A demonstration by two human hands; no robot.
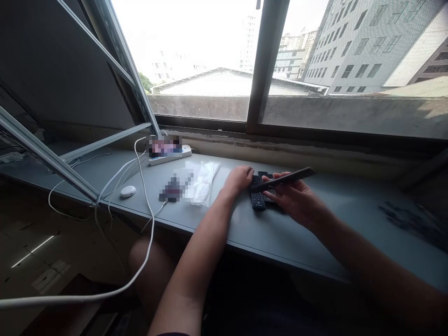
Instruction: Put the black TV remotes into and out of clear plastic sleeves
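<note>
My right hand (297, 198) holds a dark remote control (285, 179) raised at a slant above the desk, its far end pointing up to the right. Beneath it, a black remote control with rows of buttons (258, 201) lies on the desk. Another dark remote (271, 196) lies close beside that one, largely covered by my right hand and the raised remote. My left hand (240, 178) rests at the left of the lying remotes, its fingers curled. Its fingertips are near their upper end; whether they grip anything is hidden.
Left of my hands lie a clear plastic bag (205, 182), a blurred-out dark item with a cable, and a round white device (128, 191). A white power strip (171, 156) sits by the window. White cables (149, 233) loop past a metal frame (126, 74). Dark items (413, 219) lie at right.
</note>
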